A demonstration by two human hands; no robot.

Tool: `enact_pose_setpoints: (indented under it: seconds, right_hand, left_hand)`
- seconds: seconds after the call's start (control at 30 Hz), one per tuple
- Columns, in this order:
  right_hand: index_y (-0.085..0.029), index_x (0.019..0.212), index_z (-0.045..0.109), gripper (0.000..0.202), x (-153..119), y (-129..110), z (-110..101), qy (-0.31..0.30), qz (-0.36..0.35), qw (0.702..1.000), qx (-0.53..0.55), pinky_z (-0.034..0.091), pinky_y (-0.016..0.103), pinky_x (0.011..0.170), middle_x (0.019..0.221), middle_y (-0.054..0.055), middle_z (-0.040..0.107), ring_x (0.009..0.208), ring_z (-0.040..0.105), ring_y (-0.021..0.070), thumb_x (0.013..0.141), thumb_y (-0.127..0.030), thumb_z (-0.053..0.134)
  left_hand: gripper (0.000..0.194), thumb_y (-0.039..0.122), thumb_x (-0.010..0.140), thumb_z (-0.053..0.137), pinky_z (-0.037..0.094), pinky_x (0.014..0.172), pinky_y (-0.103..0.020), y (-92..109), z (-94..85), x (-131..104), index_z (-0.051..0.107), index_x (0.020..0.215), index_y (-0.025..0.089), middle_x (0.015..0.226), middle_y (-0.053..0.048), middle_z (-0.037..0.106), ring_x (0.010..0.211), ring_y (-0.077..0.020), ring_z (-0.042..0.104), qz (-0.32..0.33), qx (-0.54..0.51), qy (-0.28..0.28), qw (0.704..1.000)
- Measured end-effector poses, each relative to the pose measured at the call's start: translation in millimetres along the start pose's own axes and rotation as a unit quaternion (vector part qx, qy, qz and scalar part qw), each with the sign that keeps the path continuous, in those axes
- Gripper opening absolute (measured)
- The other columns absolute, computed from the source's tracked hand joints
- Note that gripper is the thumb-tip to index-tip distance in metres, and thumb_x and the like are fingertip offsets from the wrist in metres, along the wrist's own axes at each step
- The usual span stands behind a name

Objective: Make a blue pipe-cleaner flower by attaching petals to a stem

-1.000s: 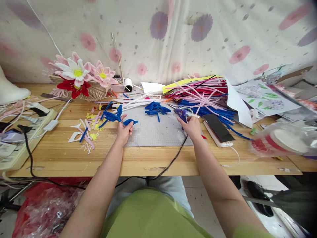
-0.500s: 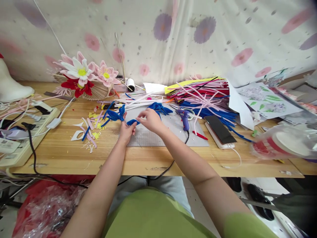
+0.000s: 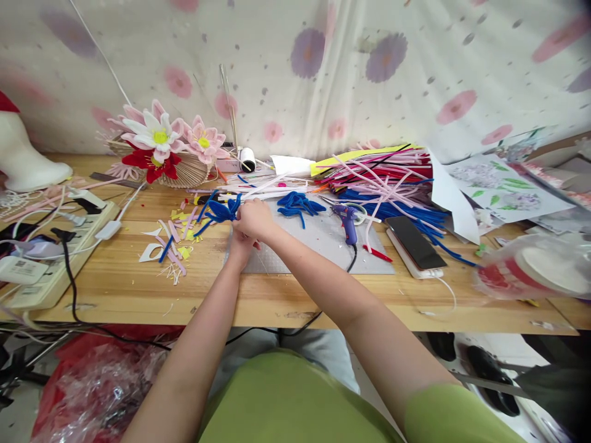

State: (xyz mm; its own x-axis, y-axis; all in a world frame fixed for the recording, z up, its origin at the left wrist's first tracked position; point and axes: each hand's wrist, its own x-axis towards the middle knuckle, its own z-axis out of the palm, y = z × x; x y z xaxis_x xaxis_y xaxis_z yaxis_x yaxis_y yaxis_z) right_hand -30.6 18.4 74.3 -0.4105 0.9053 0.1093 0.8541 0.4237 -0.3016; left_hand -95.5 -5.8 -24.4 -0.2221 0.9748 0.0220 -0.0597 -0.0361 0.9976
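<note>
My left hand [image 3: 242, 246] is closed around the lower part of a blue pipe-cleaner flower [image 3: 223, 210], whose fuzzy looped petals stick out to the left. My right hand [image 3: 255, 219] lies over the left one, its fingers curled in at the base of the petals. Both sets of fingertips and the flower's stem are mostly hidden by the hands. A grey cutting mat [image 3: 295, 258] lies beneath them. On it, to the right, rests a bunch of blue pipe-cleaner loops [image 3: 300, 204].
A purple glue gun [image 3: 345, 223] lies right of the loops, near a red pen [image 3: 377, 253] and a phone [image 3: 415, 243]. Pipe cleaners [image 3: 383, 172] are heaped behind. Scraps [image 3: 178, 246] lie left, before finished flowers [image 3: 159, 136]. A power strip [image 3: 60, 271] sits far left.
My right hand has moved left and closed in over my left hand, covering the blue petal it was touching between them. The view has shifted slightly.
</note>
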Motion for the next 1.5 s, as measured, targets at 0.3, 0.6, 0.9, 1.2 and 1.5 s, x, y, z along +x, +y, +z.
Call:
enact_pose_setpoints:
  seconds: [0.3,0.6,0.9,1.2,1.5]
  right_hand:
    - [-0.014,0.07,0.066,0.014,3.5,7.6,2.4,0.064,-0.05,0.985,0.152,0.041,0.03,0.078,0.081,0.007,0.064,0.085,0.056,0.0194,0.072,-0.026,0.06]
    - [-0.015,0.071,0.054,0.021,7.0,39.1,-30.9,0.102,-0.044,0.86,0.499,0.044,0.023,0.065,0.062,-0.004,0.05,0.064,0.051,0.0084,0.071,-0.034,0.061]
    - [-0.021,0.075,0.045,0.027,-32.8,91.3,-70.0,0.163,-0.041,0.782,0.6,0.05,0.022,0.06,0.066,-0.005,0.049,0.061,0.057,0.0065,0.072,-0.036,0.067]
    - [-0.021,0.072,0.043,0.03,-54.3,125.3,-22.8,0.146,0.02,0.852,0.503,0.033,0.021,0.045,0.062,-0.004,0.055,0.051,0.046,0.0073,0.07,-0.04,0.065]
    - [-0.02,0.076,0.048,0.032,-53.9,126.6,10.2,0.119,0.069,0.854,0.502,0.035,0.024,0.052,0.064,0.0,0.064,0.053,0.044,0.0092,0.073,-0.051,0.056]
  left_hand:
    - [0.018,0.024,0.055,0.068,0.039,0.047,-0.021,-2.1,-6.4,1.2,0.061,0.069,0.015,0.06,0.001,0.057,0.054,-0.0097,0.052,-0.06,-0.107,-0.049,0.991]
    - [0.046,0.017,0.049,0.078,0.037,0.053,-0.017,8.5,-8.3,-8.8,0.067,0.094,0.015,0.096,-0.005,0.066,0.073,-0.0089,0.055,-0.135,-0.16,-0.128,0.969]
    - [0.051,0.002,0.051,0.069,0.037,0.052,-0.016,3.2,-5.2,-6.9,0.048,0.094,0.02,0.086,0.002,0.059,0.065,-0.006,0.055,-0.13,-0.214,-0.054,0.967]
    - [0.002,0.013,0.076,0.058,0.03,0.037,-0.014,13.8,-0.2,-7.1,0.056,0.077,0.012,0.071,-0.006,0.065,0.053,-0.0065,0.055,-0.181,-0.156,-0.069,0.969]
    - [0.016,0.009,0.08,0.051,0.038,0.035,-0.012,41.5,5.7,-8.8,0.067,0.078,0.007,0.078,-0.01,0.07,0.051,-0.006,0.059,-0.318,-0.139,-0.148,0.926]
